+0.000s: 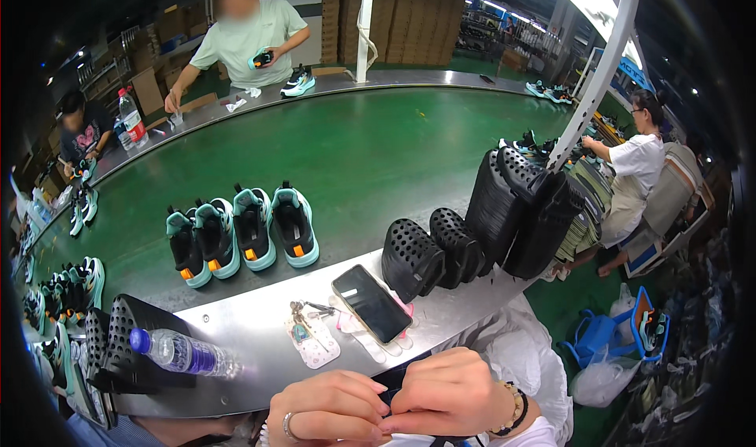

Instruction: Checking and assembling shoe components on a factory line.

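My left hand (331, 409), with a ring on one finger, and my right hand (447, 392), with a beaded bracelet at the wrist, meet at the bottom of the view, just off the near edge of the metal bench. Both sets of fingers are pinched together, tip to tip. Whatever lies between them is too small or hidden to make out. Beyond my hands a smartphone (372, 304) with a dark screen rests on a pink and white glove (370, 343). Left of it lie keys (315, 311) with a patterned pouch (315, 346).
A purple-capped bottle (181, 352) lies at left against black perforated blocks (146, 333). More black perforated pieces (411, 259) stand at right. Several black-and-teal sneakers (253, 230) sit on the green conveyor belt (378, 148). A person (256, 41) across it holds a shoe; others sit at both sides.
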